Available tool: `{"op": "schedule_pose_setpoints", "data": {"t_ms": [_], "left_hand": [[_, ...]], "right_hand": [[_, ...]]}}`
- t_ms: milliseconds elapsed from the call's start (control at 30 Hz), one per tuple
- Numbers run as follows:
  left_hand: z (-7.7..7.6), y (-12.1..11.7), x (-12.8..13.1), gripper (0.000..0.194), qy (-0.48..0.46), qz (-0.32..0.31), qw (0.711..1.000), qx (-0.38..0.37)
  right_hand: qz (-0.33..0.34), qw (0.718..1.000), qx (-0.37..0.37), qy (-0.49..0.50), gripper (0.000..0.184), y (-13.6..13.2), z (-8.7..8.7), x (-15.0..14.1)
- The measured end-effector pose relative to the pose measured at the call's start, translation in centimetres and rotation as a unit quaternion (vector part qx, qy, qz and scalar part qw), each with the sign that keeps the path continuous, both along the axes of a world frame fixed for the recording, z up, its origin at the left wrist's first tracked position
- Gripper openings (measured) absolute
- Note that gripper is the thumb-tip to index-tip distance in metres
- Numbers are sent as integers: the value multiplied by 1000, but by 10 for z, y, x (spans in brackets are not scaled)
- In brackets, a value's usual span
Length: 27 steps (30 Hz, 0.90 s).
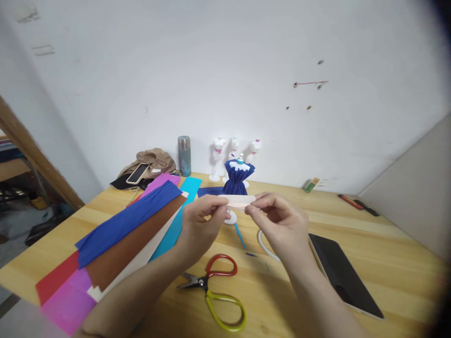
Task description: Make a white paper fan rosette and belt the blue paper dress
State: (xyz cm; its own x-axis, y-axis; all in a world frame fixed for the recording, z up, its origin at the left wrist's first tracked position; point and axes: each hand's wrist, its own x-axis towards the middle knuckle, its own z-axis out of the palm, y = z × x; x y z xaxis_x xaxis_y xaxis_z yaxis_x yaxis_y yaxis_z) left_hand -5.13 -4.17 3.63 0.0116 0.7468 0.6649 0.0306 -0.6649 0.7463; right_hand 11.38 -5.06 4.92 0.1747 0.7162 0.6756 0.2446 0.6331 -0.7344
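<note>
Strip (239,201), whitish, held up over the wooden table (387,244), in front of the small mannequin in blue (235,180). Long axis runs left to right, nearly level, one end to each hand. Left hand (203,217): thumb and forefinger pinched on left end. Right hand (282,218): same clamp, right end. Scissors (202,282) lie below, blades pointing left, handles spread
</note>
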Motion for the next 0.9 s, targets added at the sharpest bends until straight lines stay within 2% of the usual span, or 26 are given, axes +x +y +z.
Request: {"op": "schedule_pose_setpoints", "data": {"t_ms": [200,400,633,900], "left_hand": [[-4,2,1,13,5,8,1000,12],[-2,4,0,18,4,23,1000,14],[-3,8,-1,25,11,44,999,-1],[-2,9,-4,20,67,82,990,96]], "right_hand": [[-26,999,8,-21,13,-2,0,-1],[-18,997,37,-59,6,0,-3,3],[-17,993,63,-100,15,2,-4,5],[-48,987,57,-140,16,5,-5,5]]}}
